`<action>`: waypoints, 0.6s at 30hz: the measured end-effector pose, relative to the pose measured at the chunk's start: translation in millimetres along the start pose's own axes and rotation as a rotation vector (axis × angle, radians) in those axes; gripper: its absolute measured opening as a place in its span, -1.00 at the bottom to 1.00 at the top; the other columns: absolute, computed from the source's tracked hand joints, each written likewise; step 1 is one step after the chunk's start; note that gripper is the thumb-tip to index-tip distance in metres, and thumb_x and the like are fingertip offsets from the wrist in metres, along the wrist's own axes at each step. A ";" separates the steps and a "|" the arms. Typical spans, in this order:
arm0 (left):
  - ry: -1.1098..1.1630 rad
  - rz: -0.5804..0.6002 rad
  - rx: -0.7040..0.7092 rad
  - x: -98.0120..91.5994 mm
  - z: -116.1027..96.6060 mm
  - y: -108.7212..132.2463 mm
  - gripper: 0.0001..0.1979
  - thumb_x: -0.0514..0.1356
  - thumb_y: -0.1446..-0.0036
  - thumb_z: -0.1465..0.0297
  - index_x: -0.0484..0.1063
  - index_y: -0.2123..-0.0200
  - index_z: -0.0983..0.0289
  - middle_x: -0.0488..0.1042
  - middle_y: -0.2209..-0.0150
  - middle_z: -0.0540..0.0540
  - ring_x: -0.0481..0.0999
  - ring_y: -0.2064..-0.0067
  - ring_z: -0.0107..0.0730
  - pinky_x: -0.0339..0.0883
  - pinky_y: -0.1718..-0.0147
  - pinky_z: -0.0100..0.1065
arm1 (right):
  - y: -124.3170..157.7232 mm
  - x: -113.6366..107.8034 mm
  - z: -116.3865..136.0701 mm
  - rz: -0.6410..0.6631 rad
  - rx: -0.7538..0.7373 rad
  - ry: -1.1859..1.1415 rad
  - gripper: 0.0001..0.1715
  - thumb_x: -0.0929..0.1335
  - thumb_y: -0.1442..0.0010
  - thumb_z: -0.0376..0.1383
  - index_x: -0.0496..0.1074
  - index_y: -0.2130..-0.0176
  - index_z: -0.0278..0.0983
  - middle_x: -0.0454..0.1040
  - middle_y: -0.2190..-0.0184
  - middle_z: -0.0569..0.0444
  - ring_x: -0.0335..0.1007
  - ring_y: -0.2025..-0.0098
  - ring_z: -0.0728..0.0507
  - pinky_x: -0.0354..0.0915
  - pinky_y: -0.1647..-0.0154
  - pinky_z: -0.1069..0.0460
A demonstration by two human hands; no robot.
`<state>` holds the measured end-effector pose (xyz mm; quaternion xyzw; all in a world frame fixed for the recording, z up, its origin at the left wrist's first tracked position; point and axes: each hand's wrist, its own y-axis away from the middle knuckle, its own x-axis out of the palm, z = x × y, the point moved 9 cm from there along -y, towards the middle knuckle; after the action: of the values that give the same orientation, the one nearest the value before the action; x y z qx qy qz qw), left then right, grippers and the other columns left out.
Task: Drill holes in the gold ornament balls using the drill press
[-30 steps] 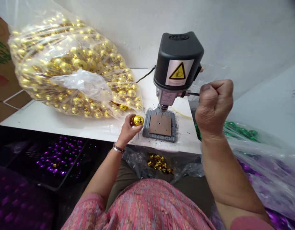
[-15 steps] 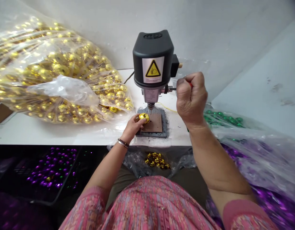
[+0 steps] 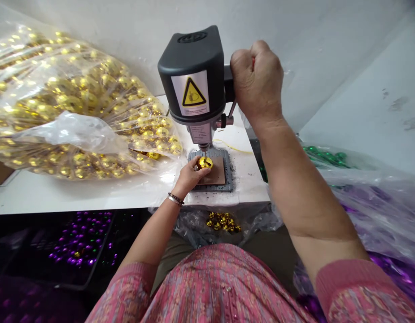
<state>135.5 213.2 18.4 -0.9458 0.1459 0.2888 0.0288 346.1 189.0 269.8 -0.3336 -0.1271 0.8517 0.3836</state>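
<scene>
A small bench drill press [image 3: 194, 72] with a black motor cover and a warning label stands on the white table. My left hand [image 3: 189, 174] pinches a shiny gold ball [image 3: 205, 163] under the chuck [image 3: 203, 147], over the brown board [image 3: 218, 172] on the grey base. Whether the bit touches the ball I cannot tell. My right hand [image 3: 259, 83] is wrapped round the press's feed lever, raised beside the motor cover; a bit of red shows between the fingers and the metal rod [image 3: 233, 109] runs down to the hub.
A big clear bag of gold balls [image 3: 76, 89] fills the table's left [image 3: 42, 197]. More gold balls [image 3: 224, 221] lie in plastic over my lap. Green balls [image 3: 325, 154] and bagged purple pieces [image 3: 395, 273] are at right. Purple balls [image 3: 81, 237] sit in a dark container lower left.
My right hand has swung the lever up beside the motor cover. The left hand has brought the gold ball slightly right, under the chuck. The view has shifted a little.
</scene>
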 end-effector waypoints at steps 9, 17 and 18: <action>-0.131 0.031 -0.034 7.0 -2.2 1.9 -0.23 0.44 -0.01 0.26 0.40 -0.31 0.21 0.63 0.22 0.08 0.60 0.16 -0.22 0.41 0.16 -0.33 | 4.0 -3.0 2.9 0.023 -0.014 -0.023 -0.50 0.26 -0.39 -0.35 -0.05 0.52 -0.21 -0.05 0.55 0.28 -0.22 0.43 0.07 0.01 0.26 0.10; -0.124 0.034 -0.021 10.0 -1.4 3.4 -0.23 0.43 -0.01 0.26 0.39 -0.31 0.21 0.64 0.15 0.10 0.58 0.18 -0.23 0.42 0.16 -0.31 | 59.5 -27.7 2.1 -0.019 -0.363 -0.113 -0.67 0.32 -0.25 -0.30 0.06 0.44 -0.20 0.07 0.55 0.24 -0.03 0.48 0.06 0.16 0.28 0.08; -0.124 0.032 -0.020 9.9 -1.4 3.6 -0.23 0.43 -0.01 0.26 0.39 -0.31 0.21 0.64 0.15 0.10 0.58 0.18 -0.24 0.42 0.16 -0.31 | 68.3 -27.6 -2.0 -0.012 -0.402 -0.099 -0.73 0.30 -0.25 -0.27 0.11 0.42 -0.20 0.11 0.54 0.23 0.02 0.48 0.06 0.18 0.28 0.07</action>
<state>143.1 207.0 14.1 -0.9239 0.1560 0.3486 0.0239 321.9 122.5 249.0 -0.3603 -0.3151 0.8224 0.3075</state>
